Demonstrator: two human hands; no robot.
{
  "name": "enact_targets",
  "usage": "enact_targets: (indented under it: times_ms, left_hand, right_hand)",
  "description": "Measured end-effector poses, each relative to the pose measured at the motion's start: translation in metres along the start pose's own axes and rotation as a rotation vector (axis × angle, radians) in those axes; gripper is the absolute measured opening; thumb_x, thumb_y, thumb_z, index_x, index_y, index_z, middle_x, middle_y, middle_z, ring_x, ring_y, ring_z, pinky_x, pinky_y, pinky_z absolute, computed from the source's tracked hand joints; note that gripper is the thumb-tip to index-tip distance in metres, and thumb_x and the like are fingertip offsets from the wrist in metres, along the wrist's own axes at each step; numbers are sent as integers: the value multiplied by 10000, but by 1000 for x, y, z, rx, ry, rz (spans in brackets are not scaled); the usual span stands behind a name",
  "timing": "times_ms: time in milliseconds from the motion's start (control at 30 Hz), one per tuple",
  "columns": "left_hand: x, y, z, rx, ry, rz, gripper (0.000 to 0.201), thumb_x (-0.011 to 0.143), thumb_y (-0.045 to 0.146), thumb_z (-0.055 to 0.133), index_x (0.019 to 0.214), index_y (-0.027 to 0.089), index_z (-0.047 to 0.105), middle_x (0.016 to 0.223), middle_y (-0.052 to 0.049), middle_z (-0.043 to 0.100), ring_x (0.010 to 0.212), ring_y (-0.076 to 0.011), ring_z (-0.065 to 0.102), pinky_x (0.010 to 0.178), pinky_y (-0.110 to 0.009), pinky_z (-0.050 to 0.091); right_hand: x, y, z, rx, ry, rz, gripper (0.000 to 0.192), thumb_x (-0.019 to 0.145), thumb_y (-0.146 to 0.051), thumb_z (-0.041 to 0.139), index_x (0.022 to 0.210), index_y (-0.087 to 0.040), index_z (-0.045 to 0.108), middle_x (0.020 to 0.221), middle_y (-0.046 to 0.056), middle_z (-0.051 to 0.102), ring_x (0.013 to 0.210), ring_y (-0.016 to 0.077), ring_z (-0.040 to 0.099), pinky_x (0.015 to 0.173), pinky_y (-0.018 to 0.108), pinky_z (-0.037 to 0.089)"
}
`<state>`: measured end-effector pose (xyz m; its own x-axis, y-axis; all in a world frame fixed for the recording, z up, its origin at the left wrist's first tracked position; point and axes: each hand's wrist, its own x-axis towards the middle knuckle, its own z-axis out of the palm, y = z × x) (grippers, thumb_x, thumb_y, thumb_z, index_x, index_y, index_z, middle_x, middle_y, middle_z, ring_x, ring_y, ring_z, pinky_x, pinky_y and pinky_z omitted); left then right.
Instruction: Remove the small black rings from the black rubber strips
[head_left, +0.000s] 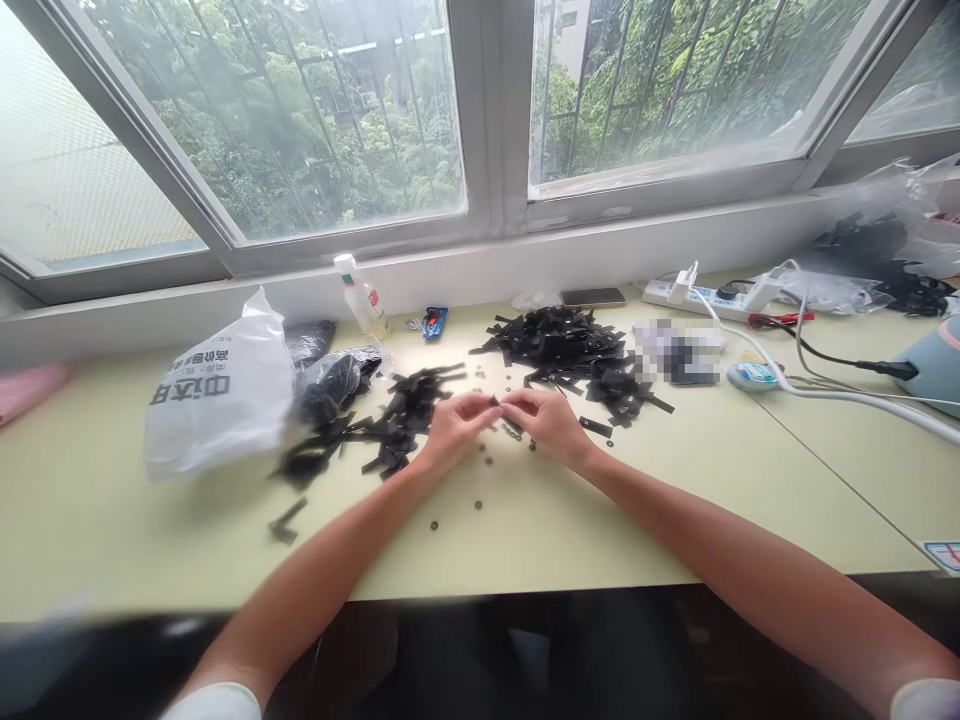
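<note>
My left hand and my right hand meet above the middle of the table, thumbs and forefingers pinched together. Between the fingertips is a small black strip, mostly hidden by the fingers. Behind my right hand lies a large pile of black strips. A smaller heap of black strips spreads to the left of my left hand. Several small dark round washer-like pieces are scattered on the table around and below the hands. One loose black strip rests just right of my right hand.
A white plastic bag and a clear bag stand at left. Behind are a bottle, a blue packet and a phone. A power strip with cables sits at right. Windows rise beyond the table.
</note>
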<state>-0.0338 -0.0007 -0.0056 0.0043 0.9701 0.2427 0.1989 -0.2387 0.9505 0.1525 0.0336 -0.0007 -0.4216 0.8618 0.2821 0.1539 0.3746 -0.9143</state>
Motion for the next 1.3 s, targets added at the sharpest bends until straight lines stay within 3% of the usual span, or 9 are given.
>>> enact_targets:
  times_ms: [100, 300, 467, 600, 767, 867, 967, 1067, 1300]
  left_hand:
    - [2, -5, -1, -35, 21, 11, 248, 806, 401, 768, 836, 156, 748, 701, -38, 696, 625, -142, 638, 595, -270, 520]
    - [4, -12, -2, -95, 50, 6, 254, 794, 394, 778, 870, 152, 761, 713, -46, 700, 628, -148, 644, 629, -299, 544]
    - [4, -13, -2, -56, 35, 20, 272, 804, 403, 765, 888, 144, 758, 722, -56, 707, 631, -159, 656, 615, -301, 544]
    - [4, -13, -4, 134, -9, 101, 217, 867, 355, 692, 951, 162, 744, 840, -59, 728, 716, -164, 664, 657, -297, 546]
    - [4, -16, -13, 578, -119, 342, 204, 888, 182, 586, 1019, 195, 741, 974, -74, 683, 932, -210, 617, 829, -369, 530]
    - [4, -16, -16, 730, -229, 371, 253, 890, 227, 613, 1114, 219, 729, 983, -79, 650, 948, -224, 585, 855, -391, 508]
    - [4, -15, -15, 790, -317, 393, 297, 920, 253, 593, 1193, 278, 707, 981, -62, 630, 940, -214, 567, 861, -382, 487]
    - [4, -14, -15, 816, -363, 421, 279, 944, 228, 560, 1148, 315, 730, 980, -51, 618, 948, -202, 555, 873, -364, 467]
    - [5, -15, -13, 769, -344, 424, 219, 971, 243, 535, 1032, 243, 745, 936, -64, 622, 919, -198, 561, 823, -332, 467]
  right_hand:
    - [0, 0, 0, 0, -17, 2, 257, 896, -424, 618, 933, -222, 772, 815, 39, 743, 693, 183, 625, 636, 301, 473]
    - [3, 4, -2, 20, -75, 20, 257, 888, -391, 623, 1027, -234, 773, 877, 35, 756, 718, 179, 631, 638, 292, 472]
    - [3, 4, -2, -30, -56, 8, 219, 883, -357, 618, 966, -215, 763, 850, 33, 738, 694, 166, 612, 633, 286, 464]
    - [4, 3, -3, -62, -28, 24, 196, 863, -353, 630, 905, -195, 738, 832, 34, 714, 724, 171, 618, 649, 282, 468]
    - [8, 6, -9, -4, 31, 98, 215, 866, -374, 608, 910, -182, 694, 863, 41, 700, 738, 171, 611, 654, 283, 473]
    - [9, 10, -11, 29, 65, 122, 212, 853, -374, 617, 902, -177, 679, 860, 38, 687, 741, 166, 604, 664, 282, 474]
    - [10, 13, -11, 46, 50, 131, 206, 849, -375, 619, 871, -175, 662, 824, 26, 667, 684, 148, 577, 639, 278, 463]
    - [10, 14, -10, 58, 61, 132, 210, 846, -380, 624, 867, -173, 654, 815, 24, 659, 670, 146, 568, 628, 278, 459]
    - [12, 16, -12, 101, 154, 134, 232, 863, -409, 618, 873, -178, 640, 783, 13, 634, 654, 140, 545, 613, 273, 445]
